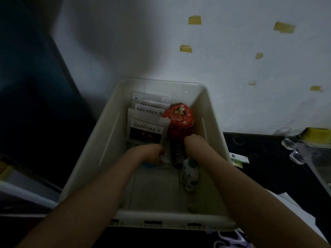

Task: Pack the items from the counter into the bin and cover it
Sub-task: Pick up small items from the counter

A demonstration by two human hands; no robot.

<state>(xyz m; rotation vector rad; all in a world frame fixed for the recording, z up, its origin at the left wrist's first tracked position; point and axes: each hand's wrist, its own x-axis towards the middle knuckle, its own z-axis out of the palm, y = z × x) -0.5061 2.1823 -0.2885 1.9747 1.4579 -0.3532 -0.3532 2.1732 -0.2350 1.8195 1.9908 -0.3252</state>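
— Two hands deep in the bin (107, 140). Left hand (152, 154) curled on a pale packet (166, 153) near the floor, closed on it by the look; right hand (194, 142) knuckles-up beside the dark box (177, 153), fingers hidden, so cannot tell whether gripping or only steadying.

— And the rest of the load?

— Already inside: two pouches (145, 129) standing against the left wall, red tin (179, 116) behind the box, dotted bottle (190, 173) lying nearer, just by the right forearm.

— Best way on with it?

— Probably lay the packet flat between pouches and box, press nothing onto the tin, keep everything under the rim for the lid. No lid in sight.

— Surroundings?

— Dim. Dark desk (259, 158) to the right, with a small green-and-white pack (239, 158) touching the bin's outer wall, likely to be packed too. Clear glassware (293, 145) and something yellow further right. Pale wall (161, 42) behind, dotted with yellow tape (194, 20).
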